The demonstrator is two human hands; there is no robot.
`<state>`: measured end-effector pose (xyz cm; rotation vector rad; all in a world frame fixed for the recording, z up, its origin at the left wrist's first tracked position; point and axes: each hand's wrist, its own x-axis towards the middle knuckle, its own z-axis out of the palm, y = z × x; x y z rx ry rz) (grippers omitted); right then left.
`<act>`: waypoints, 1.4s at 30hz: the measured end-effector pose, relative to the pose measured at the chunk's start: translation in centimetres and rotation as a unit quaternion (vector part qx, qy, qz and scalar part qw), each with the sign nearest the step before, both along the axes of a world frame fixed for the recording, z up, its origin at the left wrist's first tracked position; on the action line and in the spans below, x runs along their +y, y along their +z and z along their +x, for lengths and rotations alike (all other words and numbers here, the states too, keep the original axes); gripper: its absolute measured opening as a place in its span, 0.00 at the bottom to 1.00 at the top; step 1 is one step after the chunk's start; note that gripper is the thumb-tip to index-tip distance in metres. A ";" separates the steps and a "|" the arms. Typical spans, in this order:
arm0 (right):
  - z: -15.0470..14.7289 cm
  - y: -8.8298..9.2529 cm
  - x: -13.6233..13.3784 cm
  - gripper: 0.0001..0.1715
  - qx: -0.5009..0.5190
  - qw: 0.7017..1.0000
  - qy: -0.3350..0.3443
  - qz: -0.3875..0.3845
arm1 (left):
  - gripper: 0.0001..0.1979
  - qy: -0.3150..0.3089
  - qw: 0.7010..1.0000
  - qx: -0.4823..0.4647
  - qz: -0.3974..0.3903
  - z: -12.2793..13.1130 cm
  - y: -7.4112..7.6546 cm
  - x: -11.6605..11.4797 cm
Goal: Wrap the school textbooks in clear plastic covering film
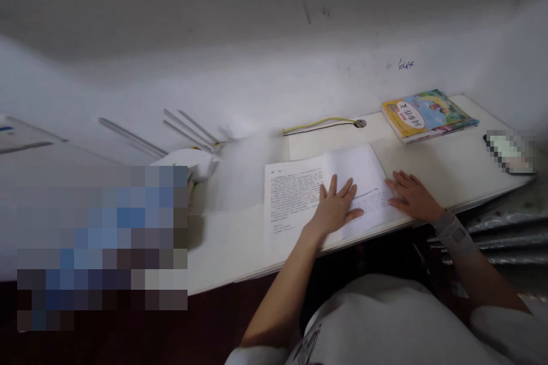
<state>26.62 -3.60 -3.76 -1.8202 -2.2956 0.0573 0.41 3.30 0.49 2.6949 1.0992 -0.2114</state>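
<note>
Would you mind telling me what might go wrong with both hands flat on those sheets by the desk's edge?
The printed sheets lie close to the front edge of the desk, so a push from the left hand might slide them off. The right hand presses the edge of the upper page, which could crease. The phone near the right edge could get knocked off.

place: study corner in a home or dormitory | evidence: white table (445,168) against a scribbled white wall (299,68) | printed sheets (295,194) at the near edge | colourful schoolbook (428,114) near the far right corner | yellow cable (317,123) through a grommet
</note>
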 end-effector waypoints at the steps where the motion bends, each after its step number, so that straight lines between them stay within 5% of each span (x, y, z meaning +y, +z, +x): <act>1: 0.0 0.1 0.0 0.33 0.004 1.000 0.001 -0.005 | 0.38 0.000 1.000 -0.001 -0.002 0.0 0.0 0.1; 18: 3.5 0.7 2.3 0.31 0.004 0.997 0.070 -0.031 | 0.35 0.012 0.998 0.023 -0.054 1.1 1.6 0.7; 30: 3.4 1.2 2.8 0.32 -0.008 0.995 0.100 -0.020 | 0.41 0.002 1.000 0.007 0.020 2.5 0.7 0.7; 42: 3.2 1.4 2.8 0.33 -0.039 0.993 0.112 -0.027 | 0.40 -0.020 1.000 0.008 0.013 3.8 0.7 1.3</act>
